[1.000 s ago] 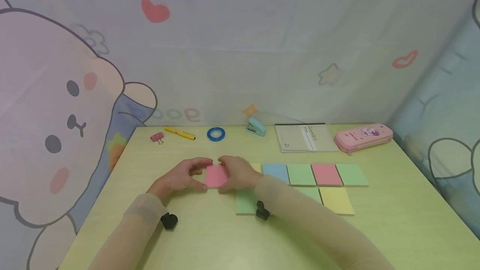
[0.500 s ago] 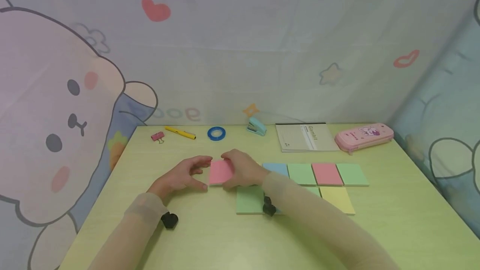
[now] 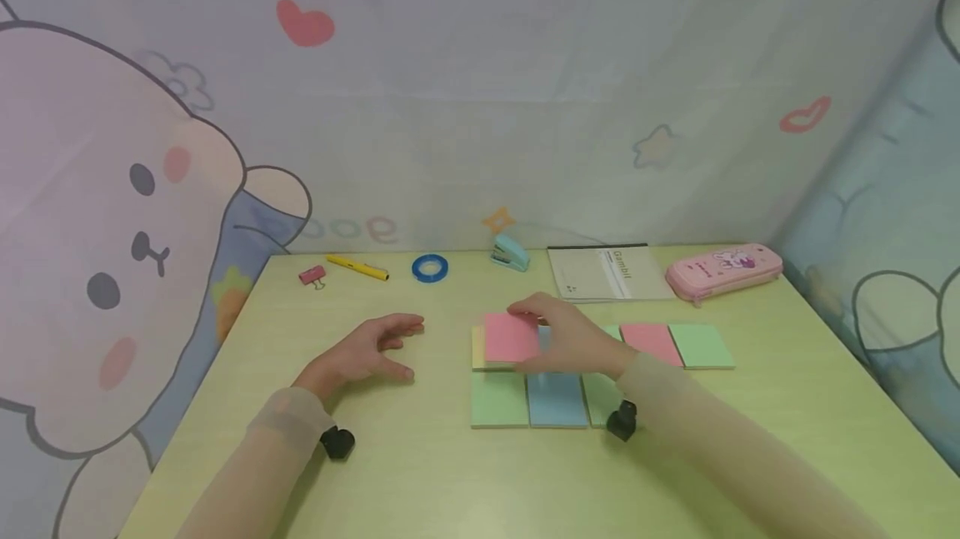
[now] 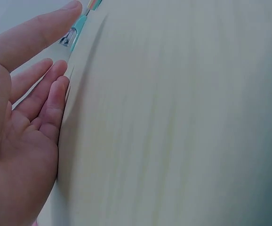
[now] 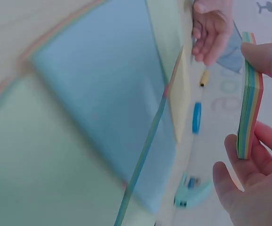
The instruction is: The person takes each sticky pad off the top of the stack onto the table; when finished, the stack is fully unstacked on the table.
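Note:
My right hand [image 3: 573,341] grips a pink-topped sticky note pad [image 3: 510,337] between thumb and fingers, raised over the left end of the back row of pads. In the right wrist view the held pad's edge [image 5: 250,106] shows layers of several colours. Beneath it lies a yellow pad [image 3: 477,349], mostly covered, beside a blue one largely hidden by the hand. The left hand [image 3: 369,354] rests on the table to the left, fingers loosely bent and apart, holding nothing; its palm [image 4: 23,160] shows in the left wrist view.
Green [image 3: 499,401] and blue [image 3: 557,401] pads lie in the front row; pink [image 3: 651,344] and green [image 3: 701,346] ones continue the back row. Along the far edge are a binder clip [image 3: 312,275], yellow pen [image 3: 357,267], blue tape roll [image 3: 430,268], stapler [image 3: 510,253], notebook [image 3: 600,274] and pencil case [image 3: 723,271].
The right hand has lifted the pink pad away from the left hand and carried it right, over the yellow pad. The left hand has stayed in place.

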Available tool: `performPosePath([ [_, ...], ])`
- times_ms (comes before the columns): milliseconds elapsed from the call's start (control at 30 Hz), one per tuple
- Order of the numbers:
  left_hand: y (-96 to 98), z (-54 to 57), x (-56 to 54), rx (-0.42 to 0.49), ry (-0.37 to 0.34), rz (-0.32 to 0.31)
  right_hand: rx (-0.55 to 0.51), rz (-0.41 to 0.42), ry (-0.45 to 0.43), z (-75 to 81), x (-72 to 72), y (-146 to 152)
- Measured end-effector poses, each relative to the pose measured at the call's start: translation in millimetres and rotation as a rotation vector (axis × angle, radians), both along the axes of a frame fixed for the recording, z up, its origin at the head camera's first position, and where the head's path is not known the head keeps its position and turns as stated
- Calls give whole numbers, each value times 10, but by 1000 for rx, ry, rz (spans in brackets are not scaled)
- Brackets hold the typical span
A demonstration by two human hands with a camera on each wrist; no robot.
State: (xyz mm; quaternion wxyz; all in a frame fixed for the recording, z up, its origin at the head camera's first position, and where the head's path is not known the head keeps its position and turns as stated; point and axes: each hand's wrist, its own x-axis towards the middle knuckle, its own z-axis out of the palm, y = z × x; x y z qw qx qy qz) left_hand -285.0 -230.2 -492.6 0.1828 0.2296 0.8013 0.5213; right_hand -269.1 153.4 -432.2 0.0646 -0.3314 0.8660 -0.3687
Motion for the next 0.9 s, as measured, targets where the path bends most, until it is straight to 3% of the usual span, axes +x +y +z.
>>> performPosePath([
  [400, 4, 26, 19, -4, -18, 11, 14, -116, 19, -71, 262, 1358],
  [667, 5, 20, 24, -38, -41, 36, 74, -152, 116, -147, 455, 2061],
  [900, 2, 5, -6, -31, -33, 26, 93, -195, 109, -194, 600, 2513],
])
